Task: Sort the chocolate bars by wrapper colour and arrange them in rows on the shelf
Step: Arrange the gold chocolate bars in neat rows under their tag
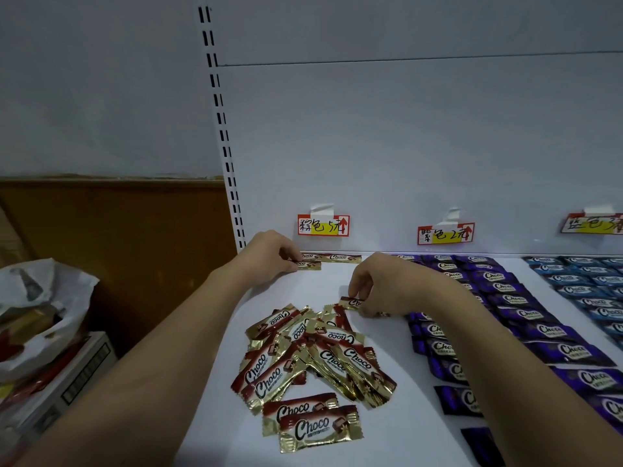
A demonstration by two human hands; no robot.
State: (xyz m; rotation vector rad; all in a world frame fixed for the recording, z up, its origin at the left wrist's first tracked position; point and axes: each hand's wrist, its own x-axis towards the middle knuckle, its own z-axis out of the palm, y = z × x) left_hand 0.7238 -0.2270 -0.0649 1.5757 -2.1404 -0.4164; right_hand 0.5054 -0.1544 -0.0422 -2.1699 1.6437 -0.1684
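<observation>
White shelf (pixel 387 433), wide and flat under a white back panel (pixel 404 146). Purple Choco bars (pixel 526 315) in rows at right, blue Choco bars (pixel 583 281) beyond them. Loose pile of brown-and-gold Choco bars (pixel 313 358) mid-shelf. White plastic bag (pixel 43 298) off to the left on a carton. Left hand (pixel 269 252) at the back wall, fingers pinching a brown bar (pixel 308 265) beside two already laid. Right hand (pixel 374 284) pinching another brown bar (pixel 350 302) above the pile. Three taped price labels (pixel 323 225) on the panel.
</observation>
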